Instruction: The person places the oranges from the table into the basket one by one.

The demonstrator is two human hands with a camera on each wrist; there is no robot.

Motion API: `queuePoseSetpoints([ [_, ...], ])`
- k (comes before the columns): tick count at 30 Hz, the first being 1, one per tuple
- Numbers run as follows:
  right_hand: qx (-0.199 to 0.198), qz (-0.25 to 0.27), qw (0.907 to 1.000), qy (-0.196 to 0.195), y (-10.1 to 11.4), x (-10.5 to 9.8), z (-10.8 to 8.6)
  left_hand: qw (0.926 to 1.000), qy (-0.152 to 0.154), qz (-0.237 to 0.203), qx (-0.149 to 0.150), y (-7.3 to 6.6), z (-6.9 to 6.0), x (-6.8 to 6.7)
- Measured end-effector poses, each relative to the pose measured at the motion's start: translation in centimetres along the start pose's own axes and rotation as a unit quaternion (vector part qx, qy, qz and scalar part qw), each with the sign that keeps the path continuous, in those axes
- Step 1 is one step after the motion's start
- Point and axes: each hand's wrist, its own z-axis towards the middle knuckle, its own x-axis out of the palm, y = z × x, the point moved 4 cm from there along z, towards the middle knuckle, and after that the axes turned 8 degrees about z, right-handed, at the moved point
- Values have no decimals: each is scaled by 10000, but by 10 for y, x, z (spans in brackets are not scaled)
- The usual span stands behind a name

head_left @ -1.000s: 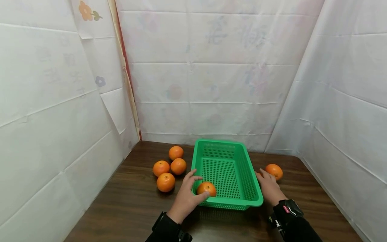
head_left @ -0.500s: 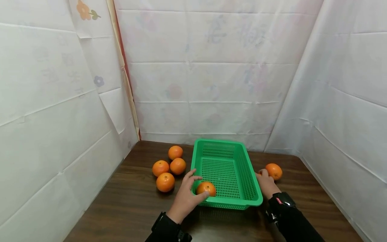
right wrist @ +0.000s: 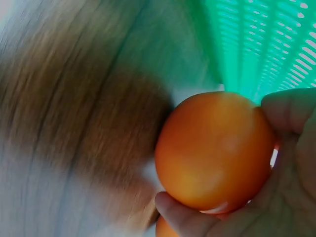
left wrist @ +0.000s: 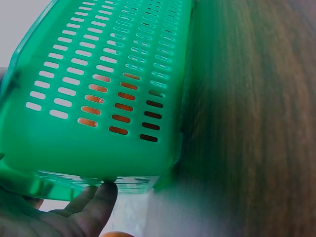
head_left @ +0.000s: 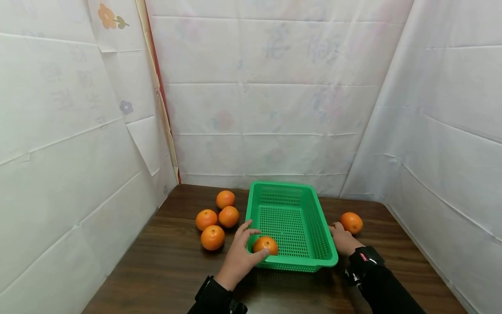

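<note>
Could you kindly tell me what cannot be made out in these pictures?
Head: most of the held orange, hidden by the right hand.
Left wrist: most of the orange inside the basket, hidden by its slotted wall.
Left wrist: most of another orange, cut off by the bottom edge.
Right wrist: tabletop detail, blurred.

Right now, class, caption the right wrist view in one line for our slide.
The fingers of the right hand hold an orange beside a green basket.

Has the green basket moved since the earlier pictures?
No: in the head view, the green basket shows no visible shift against the wooden table and its back corners; only the camera drifted slightly.
</note>
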Motion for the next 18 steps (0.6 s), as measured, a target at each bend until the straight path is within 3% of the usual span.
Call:
queuePoseSetpoints([
  [5, -47, -10, 10000, 42, 5, -2, -5, 10000, 28, -11, -56, -7, -3, -1],
  [13, -238, -166, 9996, -61, 11, -2, -5, 9998, 85, -119, -139, -44, -19, -9],
  [18, -277, 16, 9995, -131, 10, -1, -12, 9998, 112, -110, -125, -50, -22, -9],
])
